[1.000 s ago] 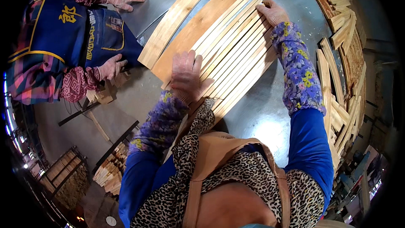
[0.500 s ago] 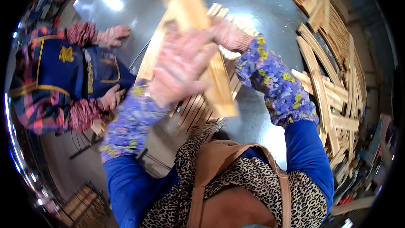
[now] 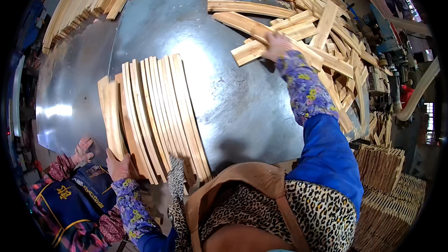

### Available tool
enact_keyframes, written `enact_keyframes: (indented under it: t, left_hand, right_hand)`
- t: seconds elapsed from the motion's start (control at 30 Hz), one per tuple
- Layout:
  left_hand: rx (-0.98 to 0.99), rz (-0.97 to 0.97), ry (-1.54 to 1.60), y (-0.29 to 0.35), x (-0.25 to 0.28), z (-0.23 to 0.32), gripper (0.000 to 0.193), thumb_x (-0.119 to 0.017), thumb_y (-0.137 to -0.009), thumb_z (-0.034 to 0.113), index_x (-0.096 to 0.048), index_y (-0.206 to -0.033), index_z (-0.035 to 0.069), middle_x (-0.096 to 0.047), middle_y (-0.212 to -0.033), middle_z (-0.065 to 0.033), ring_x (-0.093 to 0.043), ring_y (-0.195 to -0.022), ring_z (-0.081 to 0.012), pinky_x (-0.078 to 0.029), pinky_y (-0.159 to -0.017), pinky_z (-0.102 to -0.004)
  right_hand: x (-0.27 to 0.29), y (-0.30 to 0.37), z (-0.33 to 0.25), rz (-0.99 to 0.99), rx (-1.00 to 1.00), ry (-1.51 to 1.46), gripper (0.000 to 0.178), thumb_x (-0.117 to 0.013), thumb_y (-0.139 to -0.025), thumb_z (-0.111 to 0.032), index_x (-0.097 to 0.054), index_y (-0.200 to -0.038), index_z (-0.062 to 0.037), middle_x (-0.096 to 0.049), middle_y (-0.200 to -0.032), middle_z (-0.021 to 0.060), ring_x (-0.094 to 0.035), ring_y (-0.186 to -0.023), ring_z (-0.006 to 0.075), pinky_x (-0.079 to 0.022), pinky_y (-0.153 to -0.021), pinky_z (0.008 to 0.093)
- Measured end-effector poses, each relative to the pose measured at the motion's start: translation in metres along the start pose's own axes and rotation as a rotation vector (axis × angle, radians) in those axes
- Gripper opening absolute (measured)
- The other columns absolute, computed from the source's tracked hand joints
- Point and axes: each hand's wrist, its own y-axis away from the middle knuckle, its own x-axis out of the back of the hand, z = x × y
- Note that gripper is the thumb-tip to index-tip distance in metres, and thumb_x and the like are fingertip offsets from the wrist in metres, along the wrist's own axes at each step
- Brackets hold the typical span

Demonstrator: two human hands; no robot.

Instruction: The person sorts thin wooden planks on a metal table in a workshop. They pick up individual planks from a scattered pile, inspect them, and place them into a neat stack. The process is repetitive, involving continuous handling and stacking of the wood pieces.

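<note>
At the near left, my gloved left hand grips the lower end of a pale wooden slat, the leftmost of a row. The slat leans slightly apart from the others. Beside it, several slats stand on edge, side by side, near the table's front edge. Over at the right, my gloved right hand is closed on a wooden slat lying on top of a loose pile. My right fingertips are partly hidden. More slats lie crossed underneath and around that hand.
A shiny metal table spreads between the row and the pile. Another row of slats stands at the far left. A co-worker's gloved hand rests by the table's left edge. Stacked slat bundles stand at the lower right.
My hands have parted: both were at a board over the row; now my left is at the row's left end and my right at the pile. The view has swung right.
</note>
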Motion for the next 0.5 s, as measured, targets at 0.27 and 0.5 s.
enact_keyframes:
  t: [0.27, 0.5]
  left_hand:
    - [-0.305, 0.116, 0.634, 0.036, 0.010, 0.226, 0.064, -0.073, -0.100, 0.019, -0.056, -0.156, -0.006, -0.065, -0.149, -0.0273, -0.061, -0.141, -0.0376, -0.048, -0.119, -0.0487]
    - [0.240, -1.036, 1.797, 0.143, -0.093, 0.500, 0.063, -0.069, -0.101, 0.028, -0.056, -0.153, -0.004, -0.072, -0.136, -0.0172, -0.071, -0.125, -0.0292, -0.056, -0.113, -0.0464]
  right_hand:
    - [0.012, 0.026, 0.044, -0.257, -0.040, -0.074, 0.080, -0.073, -0.090, -0.026, -0.043, -0.163, -0.0139, -0.070, -0.134, 0.0255, -0.067, -0.131, 0.0421, -0.057, -0.110, 0.0513]
    - [-0.050, 0.099, 0.004, -0.979, 0.188, -1.572, 0.068, -0.075, -0.104, -0.037, -0.056, -0.157, 0.0013, -0.072, -0.141, 0.0165, -0.069, -0.128, 0.0275, -0.053, -0.115, 0.0405]
